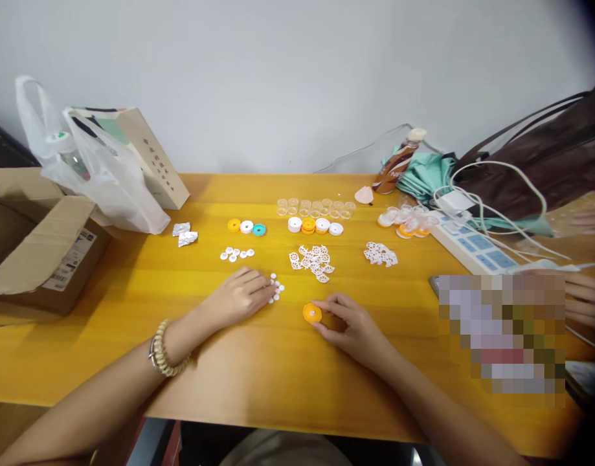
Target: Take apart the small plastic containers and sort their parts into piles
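Note:
My right hand (354,325) grips a round orange disc (312,313) by its right edge, between thumb and fingers. A small pale piece shows at the disc's centre. On the table to its left lies my left hand (243,294), palm down with fingers stretched out. Its fingertips touch or partly cover a small cluster of white round pieces (277,285). Beyond the hands are white lattice pieces (313,260), another pile of lattice pieces (381,254) and more small white pieces (233,254). Orange, white and blue rings (246,226) sit farther back.
Clear cups (315,208) line the back, near stacked white and orange rings (308,224). Capped orange-and-clear pieces (408,220) lie right of them. A power strip (472,243), bottle (399,160) and another person's hand (586,298) are at right; a cardboard box (39,246) and plastic bag (115,188) at left.

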`<act>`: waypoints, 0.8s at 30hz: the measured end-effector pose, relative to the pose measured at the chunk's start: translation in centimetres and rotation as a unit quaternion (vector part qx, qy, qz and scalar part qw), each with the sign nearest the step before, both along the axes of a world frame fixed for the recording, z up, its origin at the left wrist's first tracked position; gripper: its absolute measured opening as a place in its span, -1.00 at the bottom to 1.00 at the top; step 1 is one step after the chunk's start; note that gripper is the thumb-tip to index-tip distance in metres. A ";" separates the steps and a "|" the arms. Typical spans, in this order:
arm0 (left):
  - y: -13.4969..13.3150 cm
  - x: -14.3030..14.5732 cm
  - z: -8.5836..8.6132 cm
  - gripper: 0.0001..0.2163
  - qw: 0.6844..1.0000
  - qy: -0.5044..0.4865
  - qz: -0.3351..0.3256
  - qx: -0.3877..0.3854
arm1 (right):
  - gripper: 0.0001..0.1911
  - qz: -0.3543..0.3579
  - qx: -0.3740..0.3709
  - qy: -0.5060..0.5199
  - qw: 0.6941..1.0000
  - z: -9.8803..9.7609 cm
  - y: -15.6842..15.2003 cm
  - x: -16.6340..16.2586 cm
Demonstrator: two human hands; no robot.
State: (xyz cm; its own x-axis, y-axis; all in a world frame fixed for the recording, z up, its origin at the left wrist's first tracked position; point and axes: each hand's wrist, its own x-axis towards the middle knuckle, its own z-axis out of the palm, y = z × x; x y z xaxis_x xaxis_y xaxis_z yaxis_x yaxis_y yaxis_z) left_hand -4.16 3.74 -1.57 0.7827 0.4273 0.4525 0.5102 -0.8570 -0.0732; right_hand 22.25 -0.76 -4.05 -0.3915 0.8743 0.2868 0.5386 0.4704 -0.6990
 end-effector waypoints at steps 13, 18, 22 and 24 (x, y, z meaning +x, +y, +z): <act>-0.2 6.0 1.3 -0.80 0.995 0.036 -0.074 -0.058 | -0.73 -0.001 0.040 0.013 0.999 -0.9 0.3 -0.1; 0.1 6.3 0.6 -0.82 0.994 0.060 -0.085 -0.022 | -0.74 0.007 0.025 0.011 1.000 -0.7 0.4 -0.1; 0.1 6.2 0.4 -0.82 0.993 0.044 -0.107 0.022 | -0.76 0.013 0.021 0.015 1.000 -0.6 0.6 0.0; 0.1 6.2 0.3 -0.80 0.993 0.035 -0.113 0.031 | -0.75 0.014 0.020 0.015 1.000 -0.6 0.6 0.1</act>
